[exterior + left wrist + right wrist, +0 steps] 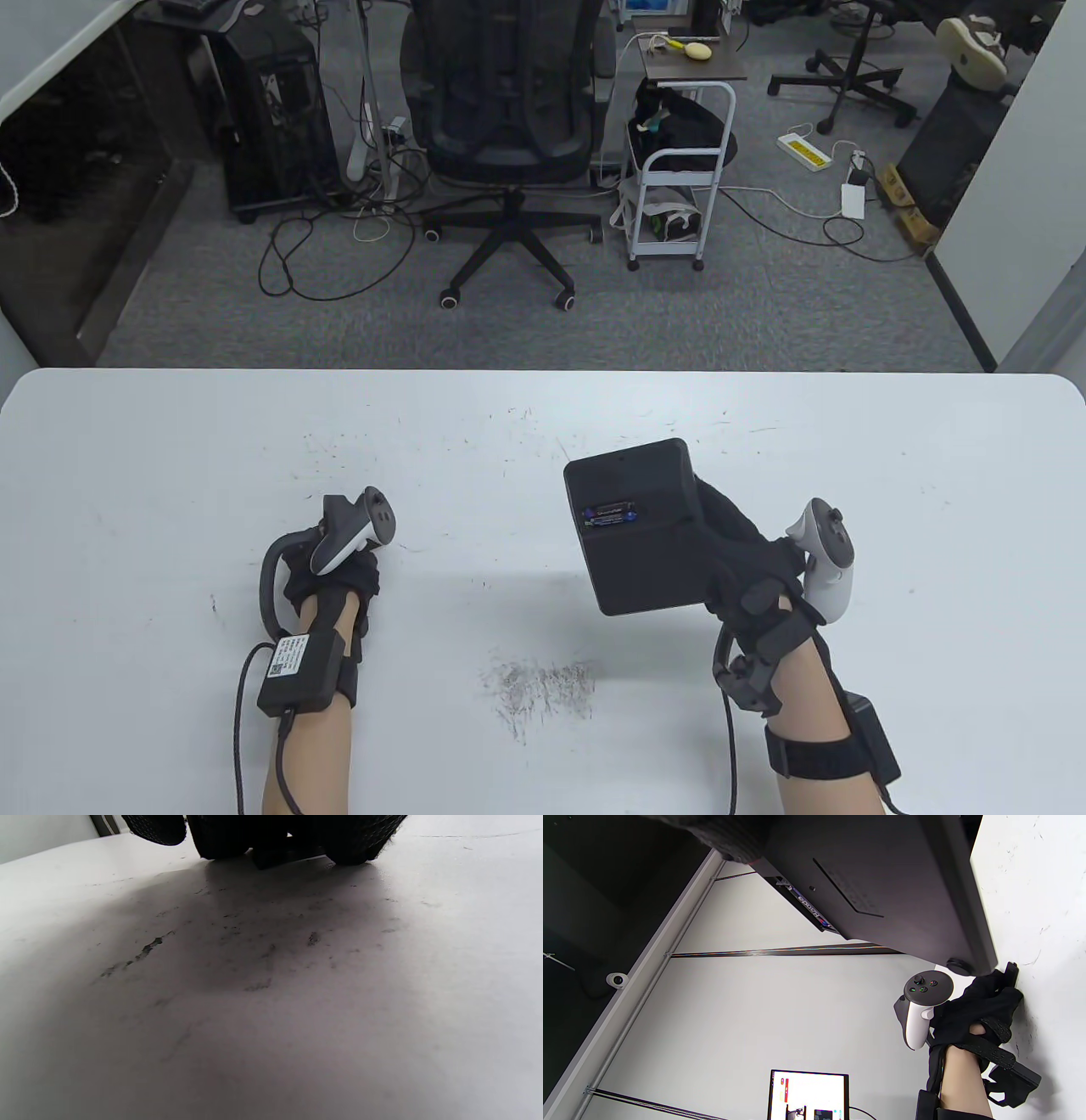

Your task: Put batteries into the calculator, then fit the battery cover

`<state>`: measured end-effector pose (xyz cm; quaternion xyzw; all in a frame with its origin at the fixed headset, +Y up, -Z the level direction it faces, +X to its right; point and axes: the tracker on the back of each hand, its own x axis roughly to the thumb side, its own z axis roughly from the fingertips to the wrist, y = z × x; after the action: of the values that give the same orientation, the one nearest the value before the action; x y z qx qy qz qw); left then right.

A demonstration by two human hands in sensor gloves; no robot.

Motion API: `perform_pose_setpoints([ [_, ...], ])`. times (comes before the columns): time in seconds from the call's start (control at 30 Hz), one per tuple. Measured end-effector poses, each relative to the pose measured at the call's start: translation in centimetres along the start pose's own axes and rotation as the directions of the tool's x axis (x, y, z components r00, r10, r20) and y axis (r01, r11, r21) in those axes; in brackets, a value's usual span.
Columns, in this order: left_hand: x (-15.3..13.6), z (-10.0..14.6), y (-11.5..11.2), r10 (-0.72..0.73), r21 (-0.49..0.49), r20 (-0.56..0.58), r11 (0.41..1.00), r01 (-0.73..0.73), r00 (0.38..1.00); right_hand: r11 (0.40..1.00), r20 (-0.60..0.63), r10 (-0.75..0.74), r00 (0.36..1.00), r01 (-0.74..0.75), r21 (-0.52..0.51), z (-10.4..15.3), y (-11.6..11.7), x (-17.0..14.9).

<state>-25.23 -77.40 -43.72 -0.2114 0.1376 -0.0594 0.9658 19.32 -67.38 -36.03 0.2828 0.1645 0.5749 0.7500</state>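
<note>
Right hand (747, 552): grips the black rectangular plastic calculator (636, 526) by its right edge, lifted clear of the table and tilted, back side up.
Left hand (335, 577): fingers curled down on the tabletop over a small dark flat piece (280, 855) — what it is I cannot tell.
Calculator: at about 3 o'clock from the left hand; its open battery bay shows one dark cylindrical battery with a blue label (609, 514).
White scuffed table (170, 475): dark scratch marks (543, 688) at 6 o'clock, between the hands.
</note>
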Motion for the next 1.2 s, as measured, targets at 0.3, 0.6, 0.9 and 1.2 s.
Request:
perform_pose_setpoints([
  [0.3,0.3,0.0,0.2,-0.041,0.028,-0.007,0.999,0.041,0.999,1.000,-0.005,0.003,1.000,-0.003,0.001,-0.1,0.0,-0.2],
  [0.6,0.4,-0.1,0.4,-0.038,0.060,-0.021,0.997,0.039,0.999,1.000,-0.008,0.005,1.000,-0.005,-0.002,-0.2,-0.1,-0.3],
  [0.9,0.1,-0.1,0.3,-0.002,0.092,-0.035,0.996,0.005,0.999,1.000,-0.023,-0.004,1.000,0.003,-0.025,-0.1,-0.6,-0.6],
  [1.2,-0.1,-0.1,0.1,0.057,0.128,-0.083,0.991,-0.046,0.995,0.998,-0.031,-0.006,1.000,0.004,-0.055,0.1,-1.1,-0.7],
])
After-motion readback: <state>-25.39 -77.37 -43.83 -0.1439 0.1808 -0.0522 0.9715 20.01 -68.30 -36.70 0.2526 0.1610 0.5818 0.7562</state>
